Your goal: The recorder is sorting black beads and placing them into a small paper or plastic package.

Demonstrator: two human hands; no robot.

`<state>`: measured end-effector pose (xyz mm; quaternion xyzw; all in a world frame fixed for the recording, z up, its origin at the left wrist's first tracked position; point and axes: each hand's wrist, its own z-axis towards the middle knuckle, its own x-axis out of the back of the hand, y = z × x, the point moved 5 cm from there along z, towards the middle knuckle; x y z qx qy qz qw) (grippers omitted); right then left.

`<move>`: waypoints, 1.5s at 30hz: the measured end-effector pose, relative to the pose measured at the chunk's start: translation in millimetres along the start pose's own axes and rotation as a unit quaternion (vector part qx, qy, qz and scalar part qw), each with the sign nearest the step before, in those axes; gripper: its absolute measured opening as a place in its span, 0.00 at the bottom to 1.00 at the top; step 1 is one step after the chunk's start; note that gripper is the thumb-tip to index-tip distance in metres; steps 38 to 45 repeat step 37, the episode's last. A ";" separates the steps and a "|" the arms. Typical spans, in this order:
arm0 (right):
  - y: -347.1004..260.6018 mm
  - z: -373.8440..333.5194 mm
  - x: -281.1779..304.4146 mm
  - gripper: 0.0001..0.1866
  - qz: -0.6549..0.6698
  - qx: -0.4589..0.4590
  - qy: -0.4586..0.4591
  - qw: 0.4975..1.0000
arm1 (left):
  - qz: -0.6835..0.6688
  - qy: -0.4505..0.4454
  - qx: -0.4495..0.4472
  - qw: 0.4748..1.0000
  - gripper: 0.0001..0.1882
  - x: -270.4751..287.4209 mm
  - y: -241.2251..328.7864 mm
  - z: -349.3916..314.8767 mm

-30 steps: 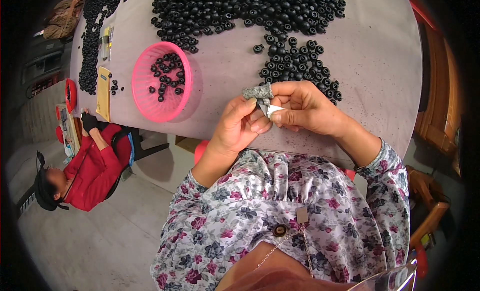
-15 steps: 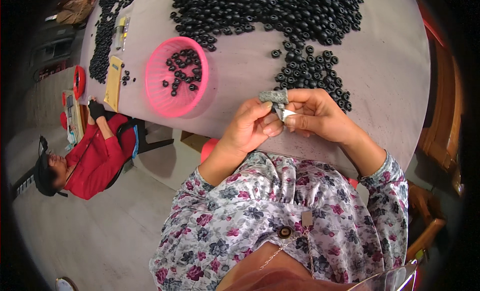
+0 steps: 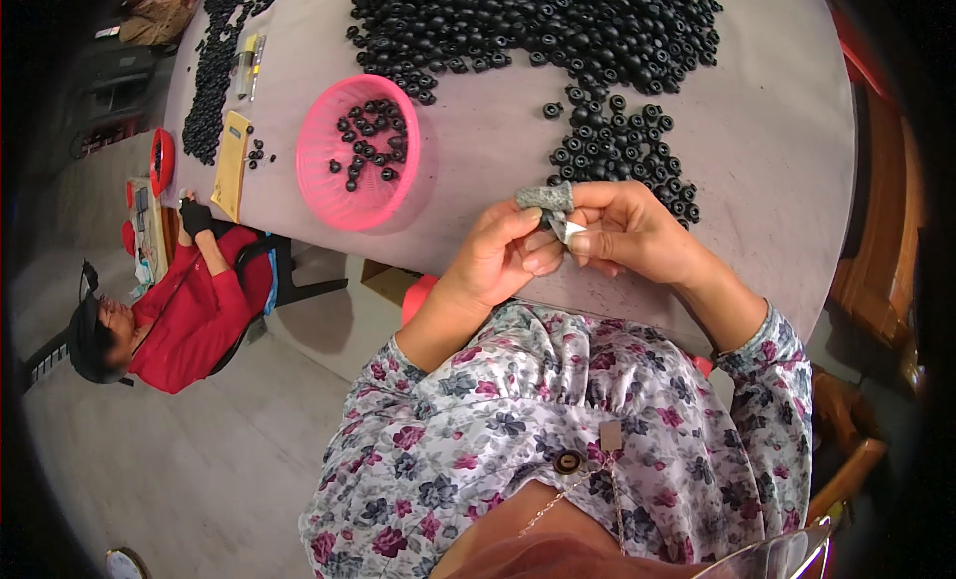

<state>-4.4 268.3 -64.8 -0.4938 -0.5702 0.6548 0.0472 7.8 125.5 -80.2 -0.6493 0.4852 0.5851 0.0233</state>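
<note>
My left hand (image 3: 498, 248) and my right hand (image 3: 637, 235) meet close together at the table's near edge. A speckled grey fabric finger sleeve (image 3: 544, 198) lies in line with my right index finger, seemingly over its tip. The left thumb and fingers pinch at its underside, where a grey tail hangs down. Between my right thumb and fingers is a small white strip (image 3: 570, 231), its lower part hidden. Just beyond the hands lies a loose group of black round beads (image 3: 617, 146) with holes.
A pink plastic basket (image 3: 309, 171) holding several black beads stands left of my hands. A large bead pile (image 3: 538, 26) covers the far table. Farther left are a yellowish wooden board (image 3: 231, 166), pens (image 3: 249, 66) and a person in red (image 3: 199, 320). Wooden furniture (image 3: 876, 240) stands at right.
The view has shifted slightly, so the basket and beads appear a little farther right. My hands keep nearly the same pinch, and less of the white strip shows.
</note>
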 end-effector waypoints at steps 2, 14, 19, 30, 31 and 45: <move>2.9 0.3 1.6 0.13 -0.001 -0.001 -0.001 1.000 | -0.009 -0.003 0.000 1.000 0.19 2.6 -1.5 -0.2; -4.6 -4.5 19.2 0.13 0.040 0.127 0.155 0.979 | 0.396 0.235 -0.339 0.821 0.05 -12.2 115.9 -50.8; -5.1 -2.7 22.7 0.07 0.060 0.137 0.162 0.975 | 0.571 0.345 -0.359 0.652 0.11 -2.7 142.8 -56.1; -3.4 -0.9 19.4 0.07 0.060 0.136 0.164 0.975 | 0.792 0.136 -0.232 0.548 0.12 -36.7 40.5 10.2; -2.5 -1.4 20.2 0.07 0.057 0.131 0.163 0.976 | 0.795 0.134 -0.228 0.546 0.12 -34.5 39.7 11.3; 0.6 -0.6 20.5 0.09 0.046 0.110 0.168 0.978 | 0.820 0.123 -0.237 0.506 0.12 -25.0 35.2 12.0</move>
